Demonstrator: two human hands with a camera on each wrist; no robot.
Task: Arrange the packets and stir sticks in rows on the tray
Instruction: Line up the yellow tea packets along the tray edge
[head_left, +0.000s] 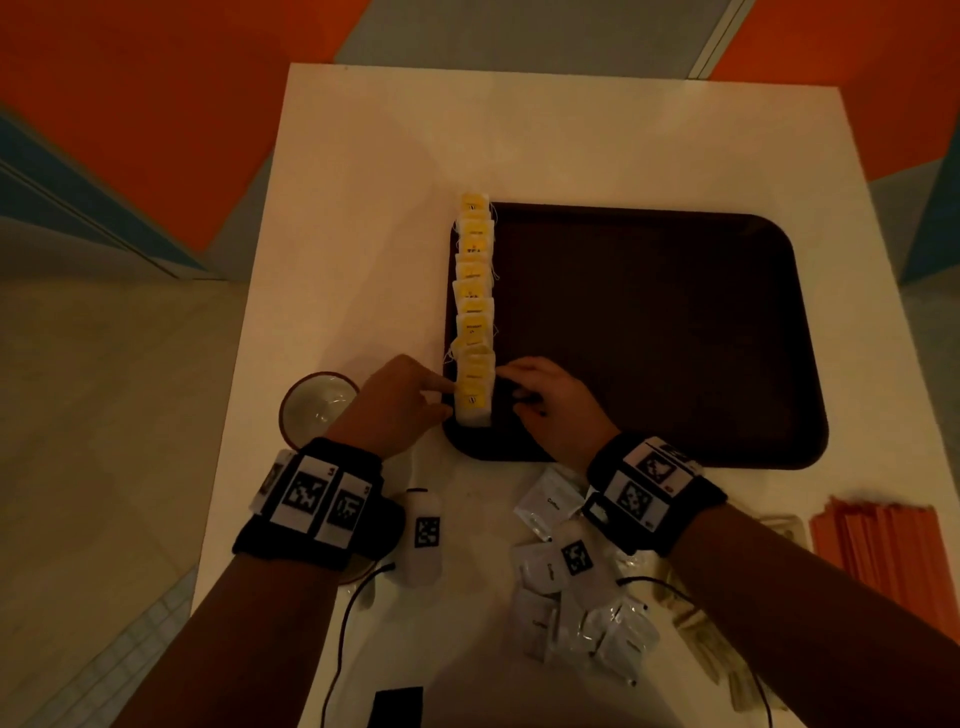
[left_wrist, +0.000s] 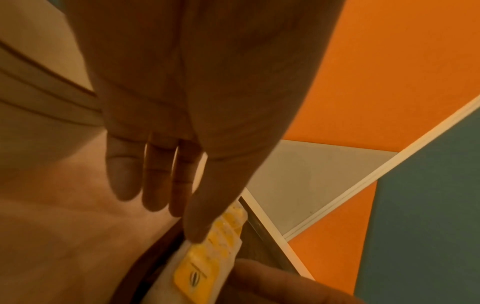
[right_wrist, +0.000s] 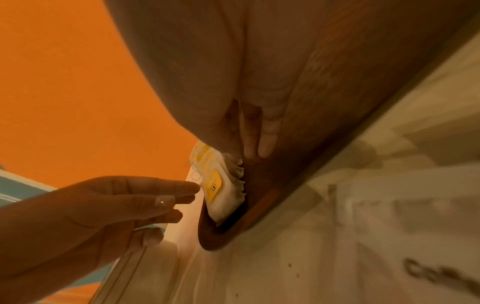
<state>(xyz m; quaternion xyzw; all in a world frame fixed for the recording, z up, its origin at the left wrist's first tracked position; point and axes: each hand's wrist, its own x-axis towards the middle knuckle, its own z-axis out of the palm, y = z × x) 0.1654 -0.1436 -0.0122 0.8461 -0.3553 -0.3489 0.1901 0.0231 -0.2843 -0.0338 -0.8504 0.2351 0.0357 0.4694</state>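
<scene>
A single row of yellow-labelled tea bags (head_left: 474, 306) runs along the left edge of the dark brown tray (head_left: 649, 338), and both hands are squaring its near end. The left hand (head_left: 400, 400) touches the nearest bag's left side with straight fingers, holding nothing; the right hand (head_left: 550, 400) has its fingertips against the right side, with no grip closed on anything. This first row seems nearly done. Next comes a second row, likely from the white packets (head_left: 566, 587) marked "Coffee" on the tabletop (head_left: 363, 208), or the orange stir sticks (head_left: 883, 545). One tag reads "TEA".
</scene>
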